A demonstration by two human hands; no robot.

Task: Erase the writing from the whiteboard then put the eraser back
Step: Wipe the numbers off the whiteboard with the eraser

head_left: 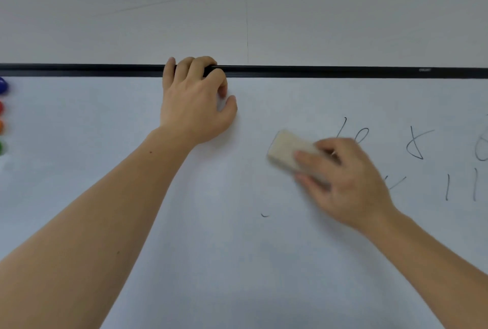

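Note:
A whiteboard (211, 236) fills the lower view, topped by a black frame (317, 71). My right hand (346, 181) grips a beige rectangular eraser (285, 150) and presses it flat against the board, just left of the black writing (417, 146). More strokes (460, 183) lie further right, and a small mark (264, 214) sits below the eraser. Part of the writing is hidden behind my right hand. My left hand (195, 101) hooks its curled fingers over the black top frame, the thumb resting on the board.
Several coloured round magnets (2, 85) cling to the board's far left edge, mostly cut off. Above the frame is a plain grey wall (132, 12) with a thin vertical seam.

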